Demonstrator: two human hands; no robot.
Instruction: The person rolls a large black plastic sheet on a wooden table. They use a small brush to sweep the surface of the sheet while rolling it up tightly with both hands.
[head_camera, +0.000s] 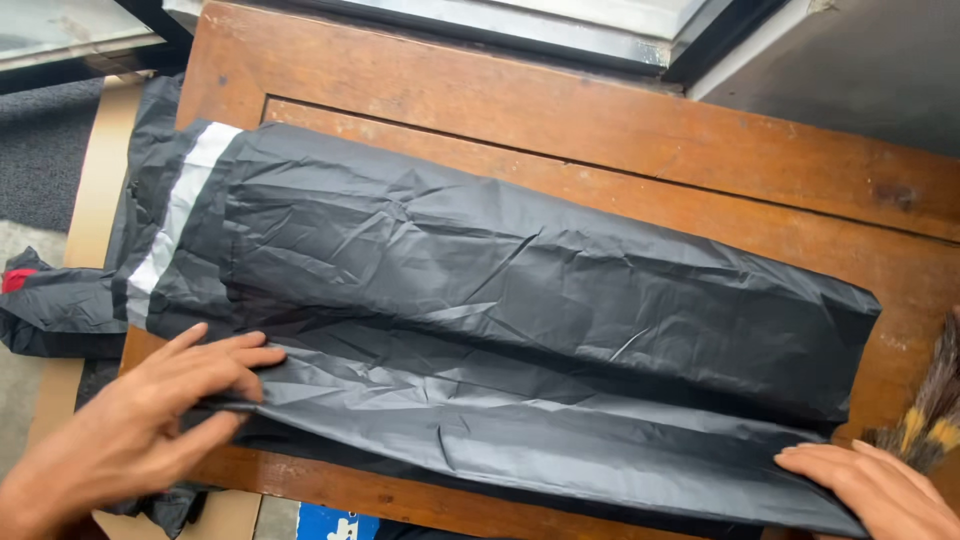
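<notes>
One black folded garment (520, 330) with one white band (178, 215); one wooden table (600, 120); two hands; one feather brush (930, 410), right edge.
</notes>
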